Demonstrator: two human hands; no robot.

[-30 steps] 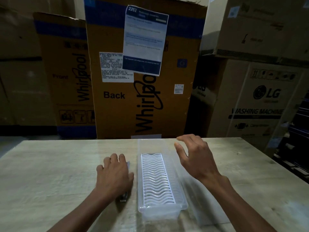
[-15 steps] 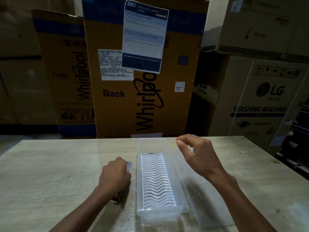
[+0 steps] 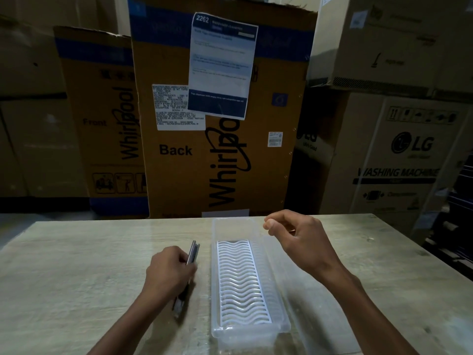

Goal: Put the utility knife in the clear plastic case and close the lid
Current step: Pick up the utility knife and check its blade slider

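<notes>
Since a second ago our left hand (image 3: 171, 271) has gone from lying flat over the utility knife (image 3: 188, 272) to fingers curled tight around its middle, so both ends of the knife now show; it lies along the surface (image 3: 76, 265), just left of the clear plastic case (image 3: 247, 326). Our right hand (image 3: 299, 238) has drawn its spread fingers into a loose curl, holding nothing, above the case's far right rim. We see the case open, a white wavy grid in its floor. Bare surface lies wide to the left and right, while cardboard boxes (image 3: 217, 149) stand behind its far edge.
</notes>
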